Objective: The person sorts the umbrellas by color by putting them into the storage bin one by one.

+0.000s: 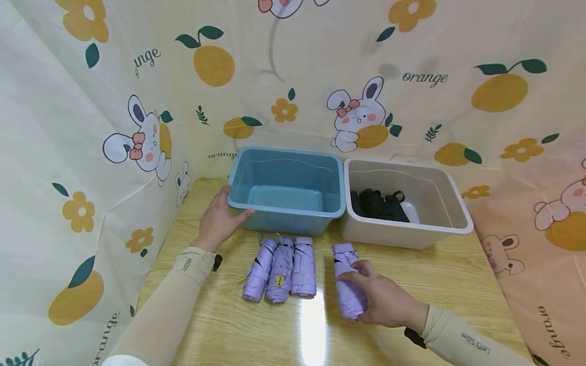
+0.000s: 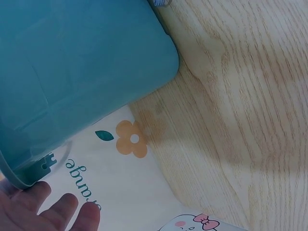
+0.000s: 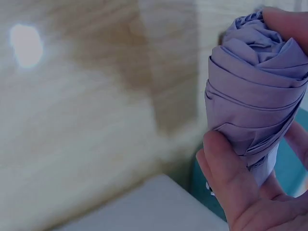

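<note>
My right hand (image 1: 389, 300) grips a rolled purple folding umbrella (image 1: 344, 254) on the right of the blue bin's front. Up close in the right wrist view, fingers and thumb wrap the umbrella (image 3: 255, 96), its gathered end towards the camera. Three more purple umbrellas (image 1: 303, 269) lie side by side before the blue bin (image 1: 286, 221). At that bin's front left corner, my left hand (image 1: 217, 218) touches the rim, fingers spread and thumb along the front. In the left wrist view, a fingertip meets the rim's corner beside other loosely extended fingers (image 2: 62, 207).
A beige bin (image 1: 389, 234) stands right of the blue one, with black items (image 1: 380, 206) inside at its left. Both stand on a wood-grain table (image 1: 256, 335). Printed cloth (image 1: 284, 76) hangs behind and at both sides.
</note>
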`<state>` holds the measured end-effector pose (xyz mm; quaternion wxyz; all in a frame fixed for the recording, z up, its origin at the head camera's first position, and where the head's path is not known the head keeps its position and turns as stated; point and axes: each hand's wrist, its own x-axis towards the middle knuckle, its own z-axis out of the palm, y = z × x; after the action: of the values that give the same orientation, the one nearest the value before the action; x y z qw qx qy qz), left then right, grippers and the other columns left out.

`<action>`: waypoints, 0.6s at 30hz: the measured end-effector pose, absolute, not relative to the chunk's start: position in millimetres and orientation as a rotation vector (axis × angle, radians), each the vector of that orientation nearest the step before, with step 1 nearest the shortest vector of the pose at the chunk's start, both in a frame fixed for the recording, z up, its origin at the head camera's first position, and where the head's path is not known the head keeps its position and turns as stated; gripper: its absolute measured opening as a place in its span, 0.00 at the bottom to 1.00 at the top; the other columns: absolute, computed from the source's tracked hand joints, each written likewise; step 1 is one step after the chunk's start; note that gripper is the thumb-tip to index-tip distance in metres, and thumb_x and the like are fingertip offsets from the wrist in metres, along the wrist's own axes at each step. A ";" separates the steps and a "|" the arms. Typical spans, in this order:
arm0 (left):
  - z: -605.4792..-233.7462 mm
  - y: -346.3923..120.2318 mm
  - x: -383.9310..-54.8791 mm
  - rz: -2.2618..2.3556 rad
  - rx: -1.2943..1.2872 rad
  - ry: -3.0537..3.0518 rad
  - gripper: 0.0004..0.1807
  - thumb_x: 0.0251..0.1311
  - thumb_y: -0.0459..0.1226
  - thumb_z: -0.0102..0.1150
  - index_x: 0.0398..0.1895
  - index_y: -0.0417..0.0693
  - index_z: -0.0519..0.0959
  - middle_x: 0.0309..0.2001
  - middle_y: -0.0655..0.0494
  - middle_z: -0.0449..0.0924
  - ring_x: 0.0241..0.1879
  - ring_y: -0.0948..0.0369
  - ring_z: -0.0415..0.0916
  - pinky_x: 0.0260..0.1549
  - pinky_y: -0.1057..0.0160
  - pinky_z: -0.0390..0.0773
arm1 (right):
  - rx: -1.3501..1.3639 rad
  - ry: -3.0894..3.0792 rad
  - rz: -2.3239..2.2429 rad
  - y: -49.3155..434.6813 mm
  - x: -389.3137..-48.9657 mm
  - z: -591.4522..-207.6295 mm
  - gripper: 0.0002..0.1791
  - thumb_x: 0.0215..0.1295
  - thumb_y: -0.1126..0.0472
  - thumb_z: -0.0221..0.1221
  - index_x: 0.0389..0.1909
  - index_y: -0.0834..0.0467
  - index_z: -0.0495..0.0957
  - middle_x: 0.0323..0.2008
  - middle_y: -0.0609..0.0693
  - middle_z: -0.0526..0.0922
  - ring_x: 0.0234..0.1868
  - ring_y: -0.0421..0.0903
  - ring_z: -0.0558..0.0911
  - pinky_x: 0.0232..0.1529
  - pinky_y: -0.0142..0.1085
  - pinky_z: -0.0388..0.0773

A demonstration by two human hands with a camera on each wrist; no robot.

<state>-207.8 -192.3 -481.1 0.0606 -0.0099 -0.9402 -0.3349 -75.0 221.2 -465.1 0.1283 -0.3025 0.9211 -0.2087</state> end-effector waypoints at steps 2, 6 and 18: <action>-480.6 -191.9 -207.7 -1.013 -0.030 -2.850 0.60 0.54 0.68 0.62 0.79 0.41 0.51 0.75 0.38 0.55 0.70 0.40 0.58 0.63 0.39 0.64 | -0.921 2.695 -0.557 223.8 -75.2 -452.1 0.51 0.30 0.58 0.82 0.64 0.50 0.73 0.61 0.60 0.64 0.41 0.49 0.79 0.37 0.39 0.81; -480.5 -192.1 -207.1 -1.017 -0.032 -2.850 0.60 0.55 0.67 0.62 0.79 0.41 0.50 0.75 0.38 0.54 0.71 0.40 0.57 0.63 0.38 0.63 | -0.973 2.703 -0.463 226.3 -76.9 -425.3 0.50 0.30 0.58 0.82 0.63 0.50 0.74 0.63 0.60 0.64 0.41 0.48 0.79 0.37 0.38 0.81; -478.9 -191.4 -206.5 -1.020 -0.032 -2.840 0.59 0.55 0.66 0.63 0.79 0.41 0.50 0.75 0.37 0.55 0.70 0.40 0.59 0.60 0.38 0.66 | -1.074 2.640 -0.321 222.6 -85.1 -356.0 0.50 0.31 0.66 0.79 0.64 0.49 0.73 0.65 0.60 0.62 0.38 0.49 0.78 0.26 0.29 0.76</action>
<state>-206.5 -191.4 -478.9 0.0619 -0.0107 -0.9392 -0.3374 -85.1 222.6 -356.0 0.1364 -0.3711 0.9118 -0.1107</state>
